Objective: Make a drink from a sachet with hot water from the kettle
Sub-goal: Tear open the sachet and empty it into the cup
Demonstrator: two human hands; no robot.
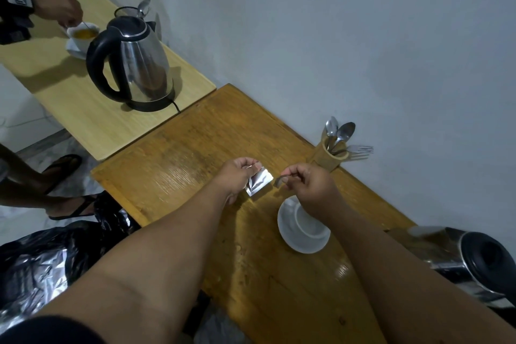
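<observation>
While hands (275,177) split a sachet (259,181), cup (304,222) – kettle (480,262) – flank them.

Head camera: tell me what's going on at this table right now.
The person is tearing open a silver sachet: the left hand holds it, and the right hand pinches the torn-off strip. Below sits an empty white cup on its saucer. The kettle waits at right, untouched.
</observation>
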